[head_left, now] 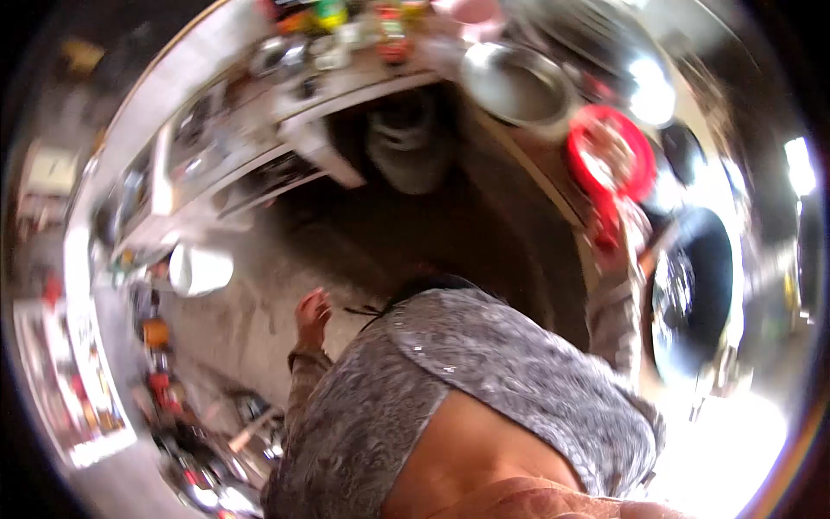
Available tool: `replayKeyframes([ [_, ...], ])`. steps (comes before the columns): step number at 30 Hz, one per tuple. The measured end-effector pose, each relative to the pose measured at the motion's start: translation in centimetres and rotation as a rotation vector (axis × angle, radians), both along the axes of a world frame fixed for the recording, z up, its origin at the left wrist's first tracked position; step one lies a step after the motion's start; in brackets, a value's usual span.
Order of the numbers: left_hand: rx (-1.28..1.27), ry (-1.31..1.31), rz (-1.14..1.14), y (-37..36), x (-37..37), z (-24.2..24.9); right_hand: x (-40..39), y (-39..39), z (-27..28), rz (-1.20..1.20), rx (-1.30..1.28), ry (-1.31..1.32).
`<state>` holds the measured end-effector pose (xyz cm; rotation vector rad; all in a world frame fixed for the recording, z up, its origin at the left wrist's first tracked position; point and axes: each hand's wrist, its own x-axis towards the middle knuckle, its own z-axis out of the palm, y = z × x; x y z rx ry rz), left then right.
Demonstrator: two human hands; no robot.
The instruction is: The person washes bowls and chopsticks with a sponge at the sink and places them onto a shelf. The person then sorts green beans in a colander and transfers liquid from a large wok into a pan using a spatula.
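On the right side, my right hand (635, 229) is closed around the handle of a red plastic strainer (644, 156), somewhat blurred. Pale pieces of food (608, 154) lie in its bowl, too smeared to name. Just beside that hand is a large dark wok (713, 277) with something shiny inside, and a brown handle (661, 246) reaches toward its near edge. My left hand (313, 316) hangs low at my side over the floor, its fingers loosely apart, with nothing in it.
A metal basin (519, 82) stands on the counter beyond the strainer. Bottles and jars (393, 39) crowd the far worktop. Below are a dark rounded container (411, 151) and, to the left, a white bucket (203, 270). Assorted items clutter the lower left.
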<state>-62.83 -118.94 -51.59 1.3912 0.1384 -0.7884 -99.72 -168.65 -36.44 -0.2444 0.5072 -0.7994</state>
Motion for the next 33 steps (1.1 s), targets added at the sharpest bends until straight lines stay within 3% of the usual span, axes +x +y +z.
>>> replayKeyframes([
  [1, -0.013, -0.028, -0.008, -0.4, 0.5, 0.2, 1.9, 2.5, 2.1, -0.128, -0.052, 0.067],
  [3, -0.011, -0.013, 0.039, -1.0, 1.7, 1.5, 3.0, 4.1, -0.2, -0.139, -0.370, 0.141],
  [4, -0.006, 0.021, 0.056, -1.2, 2.5, 2.1, 4.1, 6.2, -0.3, -0.194, -0.189, 0.182],
  [5, -0.008, 0.063, 0.061, -0.8, 3.0, 2.4, 3.3, 5.4, -3.8, 0.085, -0.118, 0.086],
  [6, 0.001, 0.078, 0.080, 0.3, 3.4, 2.0, 4.6, 6.6, -6.1, 0.371, 0.144, -0.091],
  [8, 0.015, 0.101, 0.079, 0.4, 4.0, 0.2, 8.4, 7.6, -9.7, 0.596, 0.110, 0.319],
  [10, 0.057, 0.089, 0.149, 1.3, 3.6, -0.9, 15.0, 11.3, -8.1, 0.813, -0.337, 0.697],
  [13, 0.135, 0.040, 0.223, 5.8, 2.7, -1.5, 24.1, 12.6, -10.2, 1.110, -0.762, 0.730],
  [18, 0.115, 0.128, 0.532, 18.0, 0.3, -3.0, 38.7, 15.5, -14.5, 0.933, -1.311, 0.720],
  [20, 0.110, 0.175, 0.732, 24.4, -0.4, -6.4, 44.4, 19.1, -14.2, 0.964, -1.161, 0.756],
  [21, 0.104, 0.206, 0.827, 27.4, -1.0, -8.2, 46.5, 23.6, -10.6, 1.014, -1.034, 0.701],
  [25, 0.121, 0.265, 1.062, 36.5, -1.8, -11.2, 54.9, 33.5, -13.6, 1.157, -0.804, 0.560],
  [28, 0.047, 0.275, 1.151, 41.7, -1.4, -10.8, 59.7, 41.1, -15.3, 1.352, -0.830, 0.470],
  [33, 0.064, 0.251, 1.221, 46.4, 1.7, -9.9, 66.2, 50.3, -16.5, 1.488, -0.786, 0.576],
])
